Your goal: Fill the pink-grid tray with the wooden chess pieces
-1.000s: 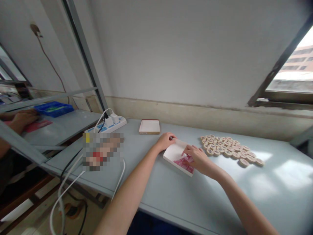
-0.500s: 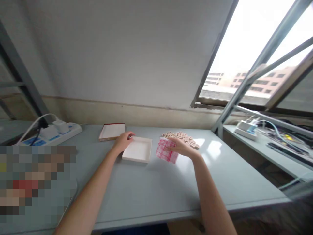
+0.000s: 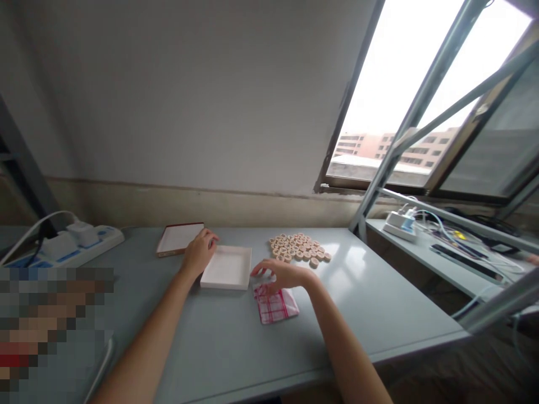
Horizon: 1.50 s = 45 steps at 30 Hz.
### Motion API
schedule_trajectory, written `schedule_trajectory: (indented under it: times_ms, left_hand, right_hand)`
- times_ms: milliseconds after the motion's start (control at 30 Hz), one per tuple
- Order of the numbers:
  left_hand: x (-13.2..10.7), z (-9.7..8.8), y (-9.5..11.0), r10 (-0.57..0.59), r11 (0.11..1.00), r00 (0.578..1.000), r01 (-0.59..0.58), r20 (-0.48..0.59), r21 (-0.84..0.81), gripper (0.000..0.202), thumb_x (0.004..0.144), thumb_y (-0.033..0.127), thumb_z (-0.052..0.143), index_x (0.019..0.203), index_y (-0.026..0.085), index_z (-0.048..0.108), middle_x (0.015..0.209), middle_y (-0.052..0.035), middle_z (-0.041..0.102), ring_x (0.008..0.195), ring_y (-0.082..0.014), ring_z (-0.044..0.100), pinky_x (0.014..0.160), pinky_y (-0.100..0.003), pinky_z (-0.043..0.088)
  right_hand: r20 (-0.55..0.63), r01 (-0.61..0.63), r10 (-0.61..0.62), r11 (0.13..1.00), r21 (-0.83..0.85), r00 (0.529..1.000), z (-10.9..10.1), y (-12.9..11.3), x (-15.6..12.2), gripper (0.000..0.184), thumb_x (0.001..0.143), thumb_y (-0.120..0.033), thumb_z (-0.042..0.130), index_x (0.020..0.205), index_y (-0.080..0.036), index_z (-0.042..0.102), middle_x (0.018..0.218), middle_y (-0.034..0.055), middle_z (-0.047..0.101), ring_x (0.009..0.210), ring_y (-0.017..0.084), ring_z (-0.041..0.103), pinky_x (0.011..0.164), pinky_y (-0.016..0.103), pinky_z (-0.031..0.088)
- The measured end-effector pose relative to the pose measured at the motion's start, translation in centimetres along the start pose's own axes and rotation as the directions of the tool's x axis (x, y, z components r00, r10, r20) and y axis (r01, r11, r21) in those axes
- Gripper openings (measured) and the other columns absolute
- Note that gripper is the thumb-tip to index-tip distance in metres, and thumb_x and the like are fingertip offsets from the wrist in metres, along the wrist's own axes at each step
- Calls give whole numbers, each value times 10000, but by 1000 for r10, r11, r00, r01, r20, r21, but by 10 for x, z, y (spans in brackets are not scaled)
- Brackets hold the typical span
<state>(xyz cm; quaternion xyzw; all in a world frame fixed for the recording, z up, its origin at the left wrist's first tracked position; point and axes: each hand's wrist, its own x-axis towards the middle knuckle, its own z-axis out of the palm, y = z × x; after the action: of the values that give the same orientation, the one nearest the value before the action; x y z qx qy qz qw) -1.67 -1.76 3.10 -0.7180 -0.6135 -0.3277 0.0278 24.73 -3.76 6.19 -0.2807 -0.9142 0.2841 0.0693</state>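
Observation:
My left hand (image 3: 199, 253) is at the far left corner of a shallow white box (image 3: 226, 269), its fingers curled at the rim. Nothing lies in the box. To its right, my right hand (image 3: 284, 274) is over a folded white sheet with red-pink lines (image 3: 277, 307), which rests on the table. The fingers are bent and apart, and some of them overlap the sheet's far edge. Beyond this hand, several round wooden discs (image 3: 298, 246) with marks on top lie spread in a single layer.
A box lid (image 3: 181, 238) with a reddish edge stands behind my left hand. White power strips (image 3: 92, 244) with plugs are at the left, beside a blurred-out patch. Metal frame posts (image 3: 379, 179) rise at the right, near a window and a side shelf with cables.
My right hand has brought the lined sheet nearer and down onto the table, and its fingers have loosened. My left hand stays at the white box. The view has shifted right.

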Motion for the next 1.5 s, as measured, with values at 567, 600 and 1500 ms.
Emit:
schedule_trajectory:
  times_ms: [567, 600, 1500]
  left_hand:
    - [1, -2, 7, 49, 997, 999, -50, -19, -60, 199, 732, 164, 397, 745, 196, 592, 869, -25, 537, 794, -152, 526, 764, -264, 403]
    - [1, -3, 9, 55, 995, 998, -56, -22, -76, 198, 730, 163, 401, 746, 196, 596, 865, -23, 538, 791, -148, 524, 770, -263, 401]
    - [2, 4, 6, 83, 954, 976, -20, 200, -300, 269, 638, 423, 610, 730, 173, 646, 952, -45, 560, 894, -168, 486, 828, -288, 362]
  right_hand:
    - [-29, -38, 38, 999, 4, 999, 3, 3, 2, 127, 635, -247, 664, 693, -149, 609, 698, -7, 555, 631, 89, 478, 557, 176, 351]
    - [-40, -42, 43, 998, 38, 998, 1, 2, 2, 122, 644, -247, 655, 691, -151, 598, 683, -12, 550, 624, 88, 476, 556, 177, 350]
    - [-658, -277, 112, 949, -152, 744, 49, -16, 41, 288, 768, -253, 494, 1054, -229, 474, 1053, 64, 477, 973, 223, 386, 820, 361, 319]
